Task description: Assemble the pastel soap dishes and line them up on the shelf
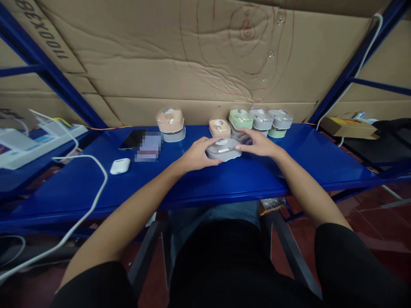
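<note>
A grey box with a clear lid (224, 149) sits at the middle of the blue table, tilted slightly. Gripping its left side is my left hand (199, 154), thumb at the front edge and fingers along the back. At the box's right edge is my right hand (259, 143), its fingers apart and the thumb tip at or touching the rim. Just behind stands a peach box (219, 127), and a green box (240, 118) is stacked on a grey one partly covered by my right fingers.
Along the cardboard wall stand a peach-over-grey stack (170, 120), a grey-topped stack (280, 119) and another grey box (261, 118). Left on the table lie a white earbud case (120, 166), a dark phone (132, 139) and a blurred item (148, 146). A white cable (96, 199) crosses the left edge.
</note>
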`<act>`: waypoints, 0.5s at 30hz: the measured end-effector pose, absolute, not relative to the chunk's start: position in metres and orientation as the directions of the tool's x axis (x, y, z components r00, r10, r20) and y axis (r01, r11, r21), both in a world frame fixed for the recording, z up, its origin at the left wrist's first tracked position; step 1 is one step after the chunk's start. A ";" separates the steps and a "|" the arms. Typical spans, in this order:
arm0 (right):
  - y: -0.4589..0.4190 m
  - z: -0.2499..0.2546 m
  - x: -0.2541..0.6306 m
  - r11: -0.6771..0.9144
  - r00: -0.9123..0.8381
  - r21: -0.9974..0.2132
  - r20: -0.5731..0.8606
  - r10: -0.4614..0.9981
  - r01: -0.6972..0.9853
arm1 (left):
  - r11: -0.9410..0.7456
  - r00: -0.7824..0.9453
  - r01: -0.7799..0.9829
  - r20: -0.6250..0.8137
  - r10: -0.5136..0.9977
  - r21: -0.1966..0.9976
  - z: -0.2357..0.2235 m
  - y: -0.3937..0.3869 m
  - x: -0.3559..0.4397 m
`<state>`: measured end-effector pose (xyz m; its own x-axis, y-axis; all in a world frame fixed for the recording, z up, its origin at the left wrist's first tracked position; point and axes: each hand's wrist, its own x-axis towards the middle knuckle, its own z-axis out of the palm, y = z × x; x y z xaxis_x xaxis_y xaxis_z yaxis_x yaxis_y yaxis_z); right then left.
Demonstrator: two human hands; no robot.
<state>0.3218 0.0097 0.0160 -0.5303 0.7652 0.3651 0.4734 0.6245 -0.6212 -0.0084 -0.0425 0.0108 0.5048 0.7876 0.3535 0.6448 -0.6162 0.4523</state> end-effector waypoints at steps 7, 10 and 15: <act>0.020 0.032 0.345 0.619 -0.227 -0.595 0.601 0.766 0.513 | -0.428 0.031 0.730 0.601 0.799 0.532 0.049 -0.023 -0.017; 0.020 0.034 0.344 0.621 -0.192 -0.578 0.631 0.752 0.529 | -0.334 -0.037 0.780 0.572 0.819 0.529 0.060 0.008 -0.002; 0.013 0.035 0.335 0.604 -0.212 -0.567 0.607 0.766 0.560 | -0.273 -0.073 0.789 0.525 0.848 0.551 0.052 0.057 0.045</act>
<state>0.3352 0.0134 0.0355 -0.2116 0.7663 0.6067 0.5603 0.6037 -0.5671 0.0448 0.0573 0.0520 -0.0732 0.8478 0.5252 0.7886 -0.2732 0.5509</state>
